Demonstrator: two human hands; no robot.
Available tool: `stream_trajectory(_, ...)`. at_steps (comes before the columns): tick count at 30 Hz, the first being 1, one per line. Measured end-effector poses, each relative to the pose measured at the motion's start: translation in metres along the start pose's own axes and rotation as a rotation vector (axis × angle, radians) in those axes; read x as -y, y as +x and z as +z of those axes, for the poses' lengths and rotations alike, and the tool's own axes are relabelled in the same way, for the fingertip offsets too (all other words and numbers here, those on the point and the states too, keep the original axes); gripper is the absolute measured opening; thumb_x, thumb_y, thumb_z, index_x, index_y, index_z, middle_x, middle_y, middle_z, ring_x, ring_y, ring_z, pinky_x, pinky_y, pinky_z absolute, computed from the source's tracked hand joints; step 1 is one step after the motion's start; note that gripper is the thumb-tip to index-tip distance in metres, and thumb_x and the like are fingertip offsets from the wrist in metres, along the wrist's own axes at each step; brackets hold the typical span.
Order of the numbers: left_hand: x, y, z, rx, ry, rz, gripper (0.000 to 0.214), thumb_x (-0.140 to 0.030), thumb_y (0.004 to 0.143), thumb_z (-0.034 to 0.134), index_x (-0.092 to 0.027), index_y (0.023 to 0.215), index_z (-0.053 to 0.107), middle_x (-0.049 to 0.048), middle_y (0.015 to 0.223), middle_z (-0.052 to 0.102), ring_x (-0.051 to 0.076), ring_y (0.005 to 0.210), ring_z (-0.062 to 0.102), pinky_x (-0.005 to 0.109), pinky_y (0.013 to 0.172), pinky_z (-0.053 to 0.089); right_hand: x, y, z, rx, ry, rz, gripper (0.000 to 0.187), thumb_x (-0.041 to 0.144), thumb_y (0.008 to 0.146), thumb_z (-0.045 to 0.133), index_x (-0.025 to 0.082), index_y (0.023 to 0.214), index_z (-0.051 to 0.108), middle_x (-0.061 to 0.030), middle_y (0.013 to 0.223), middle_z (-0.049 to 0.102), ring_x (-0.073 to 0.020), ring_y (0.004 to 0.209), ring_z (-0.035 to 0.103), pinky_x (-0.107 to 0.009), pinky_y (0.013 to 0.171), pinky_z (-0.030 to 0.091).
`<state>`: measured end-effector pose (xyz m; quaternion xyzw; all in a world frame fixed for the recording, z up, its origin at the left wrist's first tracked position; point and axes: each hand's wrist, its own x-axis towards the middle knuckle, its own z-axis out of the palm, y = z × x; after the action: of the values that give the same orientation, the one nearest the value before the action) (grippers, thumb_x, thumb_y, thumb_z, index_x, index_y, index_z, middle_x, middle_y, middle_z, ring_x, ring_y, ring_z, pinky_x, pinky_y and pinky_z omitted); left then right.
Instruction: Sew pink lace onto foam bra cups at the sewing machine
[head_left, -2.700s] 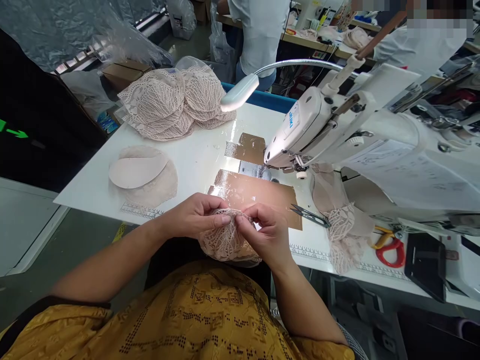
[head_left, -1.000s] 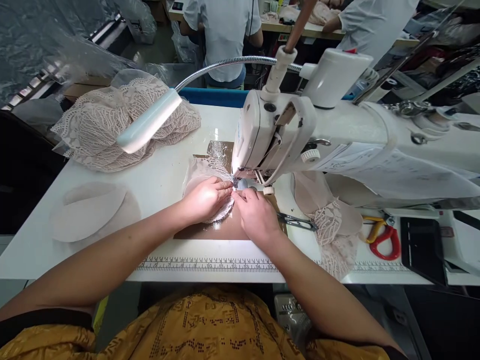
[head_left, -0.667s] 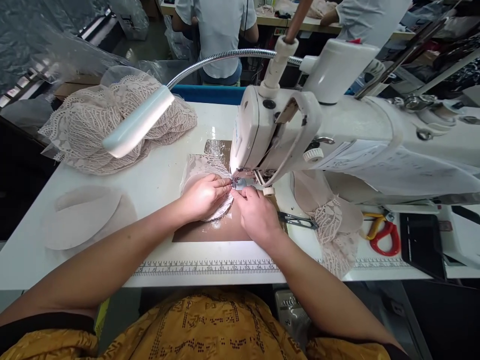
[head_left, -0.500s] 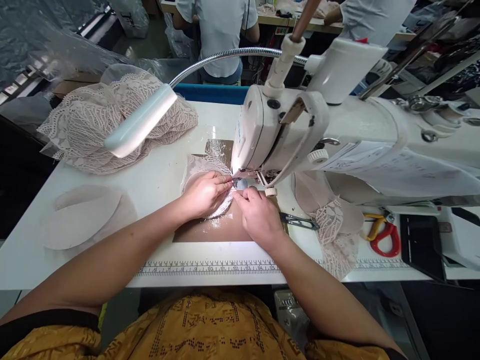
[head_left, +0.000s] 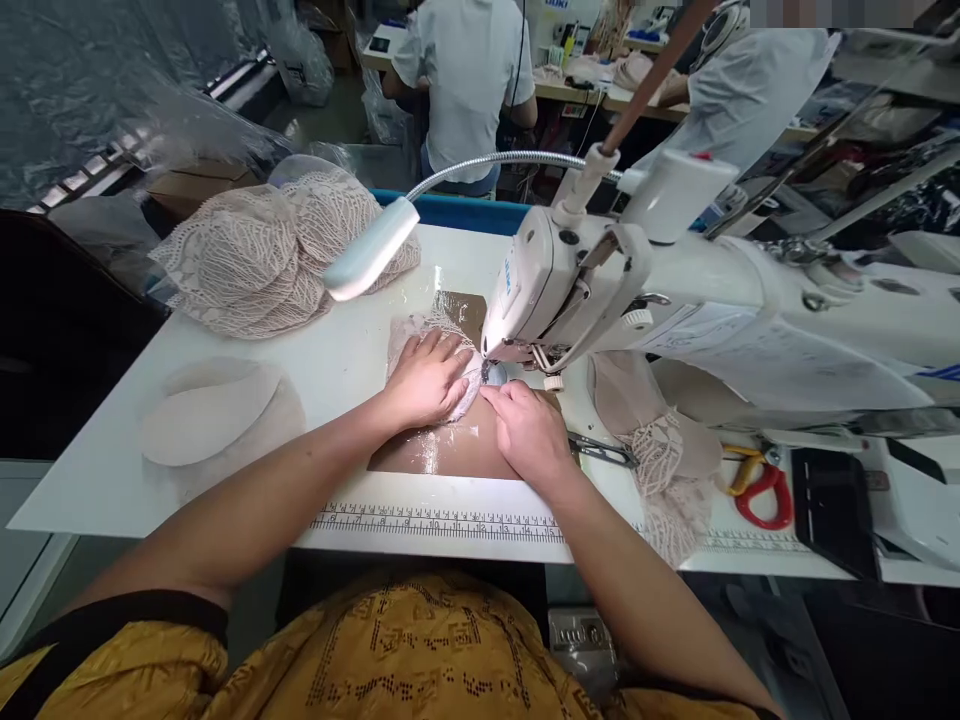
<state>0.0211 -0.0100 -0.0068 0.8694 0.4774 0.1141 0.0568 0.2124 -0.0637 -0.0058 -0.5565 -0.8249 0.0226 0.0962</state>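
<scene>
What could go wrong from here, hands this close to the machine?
The right hand has its fingertips close to the sewing machine head; a slip might catch one.
The left hand lies spread on the lace piece; uneven pressure could pucker it.
The snips beside the right hand might get knocked.

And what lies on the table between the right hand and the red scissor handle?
In the head view, the dark snips lie there, nearer the right hand, and then the beige lace pieces, nearer the red scissor handle.
</scene>
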Motion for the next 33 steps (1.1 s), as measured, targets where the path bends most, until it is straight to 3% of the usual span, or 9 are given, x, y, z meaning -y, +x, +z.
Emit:
stream_trajectory(3,0.004,-0.009,-0.012,0.091,-0.079,0.016,0.046,-0.034,0.093,0.046,-0.018,0.136,0.054,0.0141,0.150,0.042,0.043,0.139,0.030,0.067,0.108,0.027,-0.001,-0.002,-0.002,-0.056,0.107,-0.016,0.043,0.008,0.087,0.043,0.023,0.117,0.069,-0.0059,0.096,0.068,-0.0194,0.085,0.062,-0.029,0.075,0.047)
stream_trajectory(9,0.005,-0.053,-0.042,0.311,-0.539,0.412,0.038,-0.035,0.090,0.058,-0.023,0.125,0.064,0.0089,0.146,0.049,0.029,0.138,0.041,0.052,0.116,0.029,-0.006,-0.007,-0.004,-0.208,0.397,-0.203,0.031,0.016,0.090,0.046,0.020,0.107,0.072,-0.0064,0.100,0.072,-0.0184,0.090,0.066,-0.029,0.077,0.051)
stream_trajectory(15,0.008,-0.053,-0.054,-0.028,-0.677,0.059,0.033,-0.031,0.090,0.053,-0.017,0.116,0.067,0.0107,0.123,0.066,0.023,0.113,0.061,0.038,0.098,0.050,-0.003,-0.008,-0.001,-0.203,0.425,-0.449,0.025,0.022,0.090,0.051,0.020,0.098,0.074,-0.0045,0.088,0.074,-0.0166,0.081,0.065,-0.027,0.070,0.048)
stream_trajectory(19,0.012,-0.029,-0.050,0.199,-0.474,-0.068,0.054,-0.027,0.078,0.060,-0.014,0.131,0.057,0.0095,0.112,0.067,0.023,0.096,0.064,0.030,0.076,0.051,0.000,-0.008,-0.002,-0.101,0.295,-0.493,0.025,0.032,0.093,0.054,0.021,0.102,0.074,-0.0052,0.083,0.069,-0.0162,0.073,0.058,-0.027,0.065,0.039)
stream_trajectory(22,0.014,-0.014,-0.048,0.415,-0.465,-0.100,0.033,-0.023,0.073,0.062,-0.013,0.104,0.067,0.0004,0.072,0.062,0.016,0.063,0.056,0.024,0.054,0.039,0.000,-0.008,-0.002,-0.047,0.255,-0.474,0.026,0.034,0.094,0.053,0.022,0.103,0.074,-0.0054,0.082,0.067,-0.0157,0.072,0.054,-0.027,0.063,0.034)
stream_trajectory(24,0.016,-0.009,-0.049,0.518,-0.601,-0.095,0.014,-0.026,0.072,0.067,-0.014,0.080,0.064,-0.0028,0.061,0.052,0.012,0.054,0.048,0.023,0.048,0.032,0.000,-0.007,-0.003,-0.035,0.270,-0.468,0.026,0.033,0.094,0.053,0.021,0.104,0.074,-0.0052,0.082,0.066,-0.0157,0.073,0.053,-0.027,0.064,0.034)
stream_trajectory(26,0.020,-0.008,-0.049,0.563,-0.830,-0.047,0.024,-0.031,0.069,0.074,-0.015,0.068,0.057,-0.0010,0.068,0.056,0.012,0.061,0.052,0.022,0.053,0.037,-0.001,-0.007,-0.003,-0.031,0.298,-0.470,0.025,0.032,0.094,0.054,0.021,0.103,0.074,-0.0049,0.081,0.066,-0.0157,0.074,0.053,-0.027,0.065,0.034)
stream_trajectory(30,0.026,-0.011,-0.049,0.634,-1.243,-0.047,0.041,-0.035,0.067,0.083,-0.016,0.062,0.046,-0.0002,0.067,0.056,0.011,0.063,0.054,0.023,0.059,0.044,-0.002,-0.007,-0.003,-0.014,0.356,-0.473,0.023,0.030,0.094,0.055,0.021,0.101,0.075,-0.0046,0.083,0.066,-0.0157,0.076,0.055,-0.027,0.066,0.035)
stream_trajectory(33,0.032,-0.012,-0.050,0.637,-1.305,-0.157,0.038,-0.033,0.063,0.086,-0.015,0.080,0.057,-0.0024,0.064,0.056,0.010,0.058,0.054,0.021,0.055,0.043,-0.002,-0.006,-0.004,-0.003,0.375,-0.465,0.025,0.031,0.095,0.053,0.021,0.102,0.075,-0.0053,0.084,0.067,-0.0163,0.077,0.056,-0.028,0.067,0.036)
